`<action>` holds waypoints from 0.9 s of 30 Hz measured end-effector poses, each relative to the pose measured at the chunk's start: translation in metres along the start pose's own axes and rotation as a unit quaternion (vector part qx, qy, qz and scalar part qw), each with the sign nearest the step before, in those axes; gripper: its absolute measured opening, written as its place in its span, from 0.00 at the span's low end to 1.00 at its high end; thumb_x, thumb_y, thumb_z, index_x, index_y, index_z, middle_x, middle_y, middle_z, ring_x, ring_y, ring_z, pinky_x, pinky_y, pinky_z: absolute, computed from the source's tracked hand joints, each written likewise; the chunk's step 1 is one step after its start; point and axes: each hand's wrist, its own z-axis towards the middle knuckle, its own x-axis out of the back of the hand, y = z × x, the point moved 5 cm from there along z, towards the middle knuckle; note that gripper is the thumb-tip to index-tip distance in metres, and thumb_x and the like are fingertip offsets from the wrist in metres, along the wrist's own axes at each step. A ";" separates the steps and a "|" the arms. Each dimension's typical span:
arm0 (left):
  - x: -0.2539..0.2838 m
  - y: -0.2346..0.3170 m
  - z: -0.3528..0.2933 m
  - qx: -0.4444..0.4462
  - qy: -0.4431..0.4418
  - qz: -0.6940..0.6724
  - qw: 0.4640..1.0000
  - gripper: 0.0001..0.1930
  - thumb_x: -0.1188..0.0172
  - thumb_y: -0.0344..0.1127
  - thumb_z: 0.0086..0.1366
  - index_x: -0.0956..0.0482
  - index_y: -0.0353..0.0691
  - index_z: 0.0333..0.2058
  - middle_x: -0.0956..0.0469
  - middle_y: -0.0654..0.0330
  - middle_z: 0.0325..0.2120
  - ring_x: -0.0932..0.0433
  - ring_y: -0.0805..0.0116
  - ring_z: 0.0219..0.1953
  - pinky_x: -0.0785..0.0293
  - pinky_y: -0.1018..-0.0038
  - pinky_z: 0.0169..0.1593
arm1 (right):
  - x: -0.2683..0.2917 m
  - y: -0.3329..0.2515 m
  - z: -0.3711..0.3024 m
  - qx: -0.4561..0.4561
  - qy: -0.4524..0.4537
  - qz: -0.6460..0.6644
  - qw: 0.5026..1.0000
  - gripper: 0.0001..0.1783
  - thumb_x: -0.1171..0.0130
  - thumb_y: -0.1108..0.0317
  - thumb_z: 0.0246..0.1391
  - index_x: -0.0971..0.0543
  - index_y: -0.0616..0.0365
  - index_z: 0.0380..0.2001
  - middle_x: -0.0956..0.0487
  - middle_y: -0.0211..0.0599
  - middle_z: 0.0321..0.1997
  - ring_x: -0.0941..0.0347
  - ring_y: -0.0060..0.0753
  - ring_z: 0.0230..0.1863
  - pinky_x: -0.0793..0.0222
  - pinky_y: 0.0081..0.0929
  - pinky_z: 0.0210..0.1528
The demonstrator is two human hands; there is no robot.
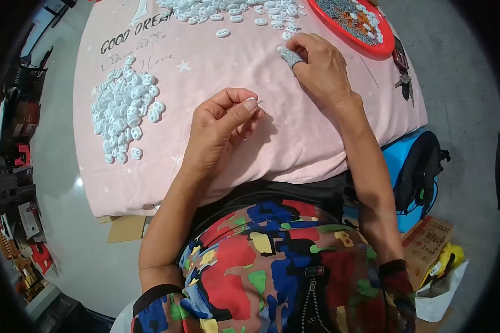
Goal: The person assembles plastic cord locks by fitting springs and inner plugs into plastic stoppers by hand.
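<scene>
My left hand [222, 125] is closed in a pinch above the pink cloth. Between its thumb and index finger sits a small white plastic piece, mostly hidden, with a thin tip sticking out to the right. My right hand [323, 69] reaches farther out, fingers bent, its thumb in a grey finger wrap [290, 56]. The thumb and index finger look slightly apart, close to a loose white oval piece [286, 35]. A heap of white oval pieces with holes [119, 108] lies to the left, and a larger pile of them [233, 8] spreads along the far side.
A red round tray [391, 49] at the far right holds small grey metal parts, orange bits and white pieces. Keys [404, 80] lie beside it on the pink cloth [205, 61]. Off the table's right side are a black bag [416, 172] and a cardboard box [428, 238].
</scene>
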 end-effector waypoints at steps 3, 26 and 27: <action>0.002 0.000 -0.001 -0.006 0.006 -0.001 1.000 0.07 0.40 0.32 0.64 0.23 0.37 0.38 0.21 0.62 0.28 0.28 0.80 0.27 0.33 0.84 0.31 | 0.010 -0.007 -0.007 0.035 0.023 0.060 0.997 0.10 0.38 0.74 0.47 0.21 0.60 0.36 0.21 0.36 0.30 0.24 0.31 0.30 0.29 0.28 0.32; -0.003 -0.002 -0.004 -0.083 -0.019 0.051 0.995 0.10 0.40 0.36 0.66 0.23 0.35 0.39 0.21 0.62 0.30 0.26 0.78 0.31 0.29 0.82 0.35 | 0.014 -0.065 -0.072 -0.111 -0.087 0.425 0.894 0.13 0.37 0.78 0.50 0.22 0.61 0.41 0.22 0.28 0.37 0.28 0.14 0.39 0.31 0.14 0.41; -0.003 -0.002 -0.004 -0.079 -0.015 0.047 0.996 0.10 0.40 0.36 0.66 0.23 0.35 0.38 0.21 0.62 0.30 0.26 0.79 0.31 0.29 0.82 0.35 | 0.013 -0.066 -0.073 -0.111 -0.088 0.425 0.894 0.13 0.37 0.78 0.50 0.22 0.61 0.41 0.22 0.28 0.37 0.28 0.14 0.39 0.31 0.14 0.41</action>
